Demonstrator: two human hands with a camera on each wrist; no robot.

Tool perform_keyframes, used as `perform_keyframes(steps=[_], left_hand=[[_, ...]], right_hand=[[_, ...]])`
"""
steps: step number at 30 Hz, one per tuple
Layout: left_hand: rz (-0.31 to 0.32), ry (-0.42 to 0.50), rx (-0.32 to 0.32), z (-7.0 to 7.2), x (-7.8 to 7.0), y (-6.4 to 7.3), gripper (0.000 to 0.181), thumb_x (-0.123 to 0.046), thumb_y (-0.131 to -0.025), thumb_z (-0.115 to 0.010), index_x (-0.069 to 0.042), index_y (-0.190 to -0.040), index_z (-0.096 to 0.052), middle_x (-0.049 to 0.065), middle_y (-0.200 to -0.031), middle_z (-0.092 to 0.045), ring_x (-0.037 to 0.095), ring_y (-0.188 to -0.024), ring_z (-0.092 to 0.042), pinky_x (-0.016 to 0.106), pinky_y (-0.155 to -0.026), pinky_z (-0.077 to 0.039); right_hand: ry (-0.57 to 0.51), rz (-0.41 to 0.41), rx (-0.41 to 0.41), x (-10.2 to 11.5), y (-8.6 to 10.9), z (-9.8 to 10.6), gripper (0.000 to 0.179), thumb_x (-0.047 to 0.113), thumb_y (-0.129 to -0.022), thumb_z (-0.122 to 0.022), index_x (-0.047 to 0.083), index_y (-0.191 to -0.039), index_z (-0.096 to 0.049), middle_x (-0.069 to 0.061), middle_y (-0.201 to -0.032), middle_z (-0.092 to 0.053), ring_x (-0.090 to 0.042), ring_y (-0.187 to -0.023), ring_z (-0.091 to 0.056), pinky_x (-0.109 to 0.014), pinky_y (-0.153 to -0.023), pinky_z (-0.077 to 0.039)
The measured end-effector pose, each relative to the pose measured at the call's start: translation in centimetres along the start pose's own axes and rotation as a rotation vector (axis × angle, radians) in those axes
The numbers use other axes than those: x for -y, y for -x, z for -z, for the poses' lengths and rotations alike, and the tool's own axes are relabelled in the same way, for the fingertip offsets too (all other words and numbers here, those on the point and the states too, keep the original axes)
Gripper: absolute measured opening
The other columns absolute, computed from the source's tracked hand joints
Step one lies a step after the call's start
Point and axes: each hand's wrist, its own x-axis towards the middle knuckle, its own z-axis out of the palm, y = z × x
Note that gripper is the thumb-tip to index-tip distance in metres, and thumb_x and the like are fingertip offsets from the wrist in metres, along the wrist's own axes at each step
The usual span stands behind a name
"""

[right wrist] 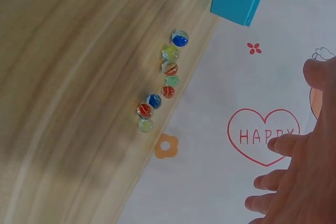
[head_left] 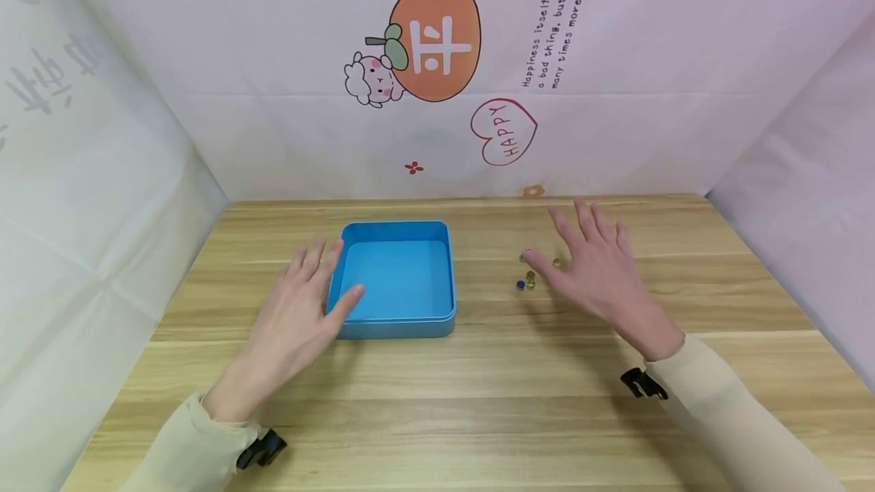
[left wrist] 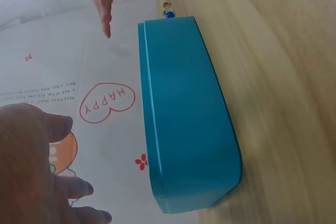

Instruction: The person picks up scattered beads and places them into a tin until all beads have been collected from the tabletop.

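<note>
A square blue open box [head_left: 396,328] stands on the wooden table, its inside floor bare. My left hand [head_left: 294,325] hovers at the box's left side, fingers spread, overlapping its left wall in the head view. To the right of the box lie several glass marbles [head_left: 521,285], partly hidden by my right hand. The right wrist view shows them in a loose line: a blue marble [right wrist: 180,38], a yellow marble [right wrist: 170,53], a red marble [right wrist: 144,110] and others. Over them my right hand [head_left: 601,272] is held with fingers spread, nothing in it.
The wooden table [head_left: 437,416] runs up to a white printed cloth [head_left: 287,59] at the back. More white cloth hangs on the left and right sides. A black wrist strap piece [head_left: 644,383] sits under the right sleeve, and another [head_left: 262,449] under the left.
</note>
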Motion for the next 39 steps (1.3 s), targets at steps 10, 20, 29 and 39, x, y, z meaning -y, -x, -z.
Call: perform_keyframes(steps=[10, 20, 29, 39], left_hand=[[0.097, 0.102, 0.046, -0.8, 0.2, 1.8, 0.096, -0.066, -0.102, -0.056, -0.007, -0.169, -0.02, 0.019, -0.172, -0.02, 0.044, -0.157, -0.017, 0.069, -0.121, -0.024], [0.181, 0.154, 0.082, -1.7, 0.9, 3.1, 0.109, -0.063, -0.097, -0.068, -0.011, -0.171, -0.007, 0.021, -0.172, -0.016, 0.048, -0.154, -0.022, 0.075, -0.116, -0.027], [0.188, 0.221, 0.069, -3.0, 1.1, 3.6, 0.11, -0.05, -0.096, -0.076, -0.002, -0.169, -0.008, 0.027, -0.17, -0.017, 0.049, -0.153, -0.025, 0.065, -0.12, -0.027], [0.235, 0.327, 0.051, -3.4, 1.1, 3.5, 0.107, -0.044, -0.096, -0.079, 0.005, -0.165, -0.014, 0.027, -0.167, -0.023, 0.048, -0.149, -0.034, 0.062, -0.117, -0.036]], right_hand=[[-0.039, 0.053, -0.061, -0.2, 0.9, -0.4, 0.088, 0.067, -0.1, -0.055, 0.008, -0.164, -0.039, -0.034, -0.165, -0.026, -0.053, -0.152, -0.022, -0.075, -0.119, -0.017], [-0.13, 0.043, -0.098, -0.2, 2.1, -0.7, 0.083, 0.063, -0.1, -0.06, 0.007, -0.16, -0.045, -0.029, -0.154, -0.044, -0.051, -0.138, -0.041, -0.07, -0.111, -0.035], [-0.373, -0.028, -0.04, -1.2, 2.7, -0.9, 0.069, 0.049, -0.1, -0.072, 0.008, -0.153, -0.055, -0.024, -0.146, -0.051, -0.048, -0.127, -0.051, -0.067, -0.094, -0.05], [-0.732, -0.218, 0.069, -4.2, 2.8, -1.8, 0.054, 0.031, -0.101, -0.075, 0.004, -0.146, -0.062, -0.022, -0.137, -0.059, -0.024, -0.105, -0.059, -0.031, -0.073, -0.057]])
